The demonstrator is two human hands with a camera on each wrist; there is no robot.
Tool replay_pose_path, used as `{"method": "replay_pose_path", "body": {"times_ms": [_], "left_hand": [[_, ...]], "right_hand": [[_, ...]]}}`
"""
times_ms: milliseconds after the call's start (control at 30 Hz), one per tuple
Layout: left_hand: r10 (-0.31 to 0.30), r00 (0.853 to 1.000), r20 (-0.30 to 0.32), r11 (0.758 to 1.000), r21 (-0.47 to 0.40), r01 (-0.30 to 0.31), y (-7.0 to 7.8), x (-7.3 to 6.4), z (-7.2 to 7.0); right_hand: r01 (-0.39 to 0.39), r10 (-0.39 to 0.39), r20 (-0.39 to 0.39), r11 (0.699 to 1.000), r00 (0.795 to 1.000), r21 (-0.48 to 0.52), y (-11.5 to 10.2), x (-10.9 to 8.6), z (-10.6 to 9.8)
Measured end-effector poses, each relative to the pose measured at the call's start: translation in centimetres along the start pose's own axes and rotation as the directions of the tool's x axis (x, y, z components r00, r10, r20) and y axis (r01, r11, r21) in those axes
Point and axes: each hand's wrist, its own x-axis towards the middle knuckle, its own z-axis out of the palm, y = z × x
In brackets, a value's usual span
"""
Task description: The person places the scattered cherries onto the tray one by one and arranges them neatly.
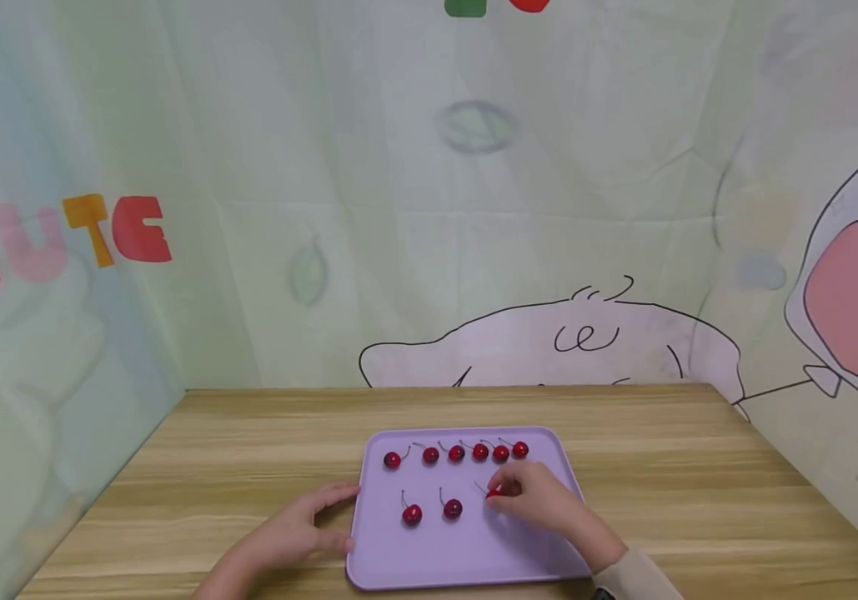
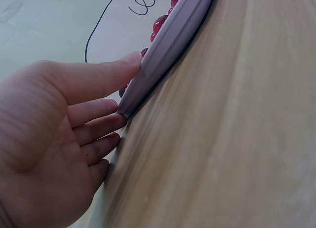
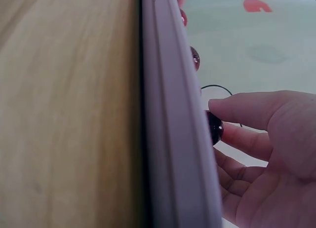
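A lilac tray (image 1: 474, 558) lies on the wooden table, bearing red cherries with thin stems. Several cherries (image 1: 456, 453) form a row along its far side, and two more, a left one (image 1: 411, 514) and a middle one (image 1: 453, 508), sit nearer. To the right of these, my right hand (image 1: 537, 500) pinches a cherry (image 1: 493, 494) between thumb and fingers, low over the tray. In the right wrist view that cherry (image 3: 215, 128) looks dark, partly hidden by the tray wall. My left hand (image 1: 293, 525) touches the tray's left edge with thumb and extended fingers.
The wooden table (image 1: 248, 450) extends on both sides of the tray. Behind it hangs a pale curtain (image 1: 398, 250) printed with letters and cartoon figures. A light sleeve (image 1: 634, 575) covers the right forearm, with a dark object at the wrist.
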Motion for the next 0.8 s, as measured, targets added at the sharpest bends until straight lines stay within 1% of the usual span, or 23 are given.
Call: {"method": "replay_pose_path", "body": {"times_ms": [233,333,433,700,800], "left_hand": [[-0.006,1.000,0.005,1.000,-0.009,0.006,-0.02,0.09,-0.04],[0.004,1.000,0.006,1.000,-0.005,-0.004,-0.04,0.12,-0.07],[0.002,1.000,0.005,1.000,-0.005,-0.002,-0.06,0.13,-0.08],[0.005,1.000,0.000,1.000,0.001,-0.005,-0.04,0.05,-0.13],[-0.007,1.000,-0.002,1.000,-0.003,0.007,0.01,0.10,-0.12]], "right_hand": [[-0.007,0.007,0.005,1.000,1.000,0.000,0.09,0.00,0.17],[-0.020,0.020,0.012,1.000,1.000,0.003,0.01,0.00,0.18],[-0.033,0.033,0.020,0.999,0.999,0.003,0.00,0.11,0.26],[-0.045,0.045,0.024,0.999,0.999,-0.001,-0.16,0.19,0.35],[-0.050,0.050,0.024,0.999,0.998,0.000,-0.21,0.09,0.30]]}}
